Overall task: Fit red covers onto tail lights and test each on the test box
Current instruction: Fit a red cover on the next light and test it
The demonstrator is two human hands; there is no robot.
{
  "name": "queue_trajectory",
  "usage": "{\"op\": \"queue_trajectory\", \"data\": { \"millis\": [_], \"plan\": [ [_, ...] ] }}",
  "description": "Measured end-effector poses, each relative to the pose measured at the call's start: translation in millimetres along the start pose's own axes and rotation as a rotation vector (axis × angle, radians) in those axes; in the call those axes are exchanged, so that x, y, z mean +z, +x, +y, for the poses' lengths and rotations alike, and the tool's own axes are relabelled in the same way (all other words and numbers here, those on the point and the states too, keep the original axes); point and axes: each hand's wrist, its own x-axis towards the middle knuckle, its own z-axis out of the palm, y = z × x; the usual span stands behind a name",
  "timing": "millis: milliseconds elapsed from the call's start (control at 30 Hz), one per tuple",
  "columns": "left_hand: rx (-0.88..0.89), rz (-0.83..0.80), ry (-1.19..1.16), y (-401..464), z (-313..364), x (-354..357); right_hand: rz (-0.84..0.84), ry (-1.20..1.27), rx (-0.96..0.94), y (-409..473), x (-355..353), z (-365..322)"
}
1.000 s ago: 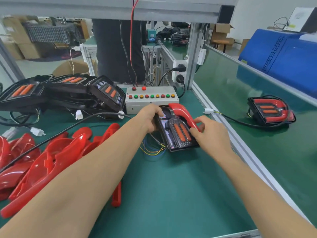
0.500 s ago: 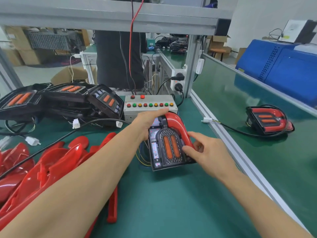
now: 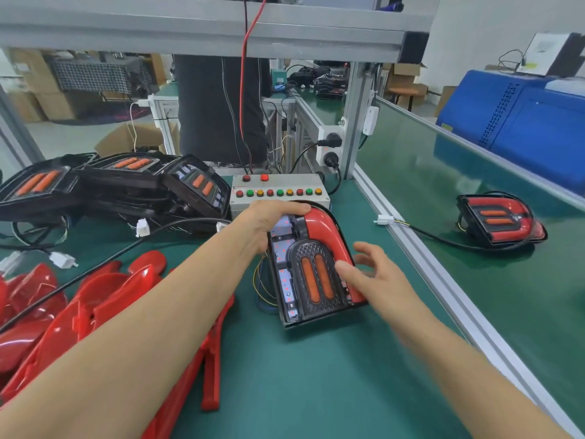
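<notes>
Taking the test box point(image 3: 280, 192) as the landmark: far to its left and nearer the viewer lies a heap of loose red covers point(image 3: 79, 308) on the green bench point(image 3: 316, 391). Directly left of the box, bare tail lights point(image 3: 126, 182) are stacked with their cables and white plugs trailing forward.

Since half a second ago the tail light being worked on point(image 3: 311, 274) has barely shifted; it lies flat just in front of the box, its far edge at the box's front face. The left hand point(image 3: 269, 221) grips that far left corner as before, fingers curled over the top edge next to the red cover point(image 3: 329, 236), which sits along the lamp's right side and top curve but not its left. The right hand point(image 3: 376, 274) has changed: earlier its fingertips were closed against the cover's lower right edge, now the fingers are spread and relaxed, blurred, one fingertip over the lamp's right side; whether it touches cannot be told.

The box carries a row of red, green and yellow buttons; no writing on it can be read.

Well to the right of the box, beyond the aluminium rail, a finished tail light point(image 3: 500, 221) with its cover on rests on the conveyor belt point(image 3: 443, 172), its cable running back toward the rail.
</notes>
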Motion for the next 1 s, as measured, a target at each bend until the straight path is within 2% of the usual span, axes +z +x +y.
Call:
{"op": "queue_trajectory", "data": {
  "millis": [33, 100, 367, 533, 733, 867, 1000],
  "plan": [
    [0.003, -0.003, -0.003, -0.7, 0.4, -0.1, -0.099, 0.141, 0.072, 3.8, -0.7, -3.4],
    [0.006, -0.005, -0.009, -1.1, 0.6, -1.0, -0.213, 0.245, 0.111, 10.7, -3.1, -10.7],
    [-0.023, -0.014, -0.042, -1.9, -2.7, -10.3, -0.256, 0.274, 0.210, 18.2, -1.3, -21.7],
    [0.000, -0.056, -0.056, -3.5, -1.9, -10.7, -0.210, 0.312, 0.135, 12.4, 3.5, -13.3],
    [0.068, -0.010, -0.082, -5.9, -4.6, -11.9, -0.146, 0.312, 0.064, 9.1, 9.4, -10.9],
    [0.034, -0.058, -0.078, -6.4, -8.1, -18.0, -0.230, 0.171, 0.027, 9.8, 6.1, -14.4],
    [0.018, -0.053, -0.087, -3.8, -7.6, -18.9, -0.290, 0.196, 0.078, 10.7, 2.8, -18.6]
  ]
}}
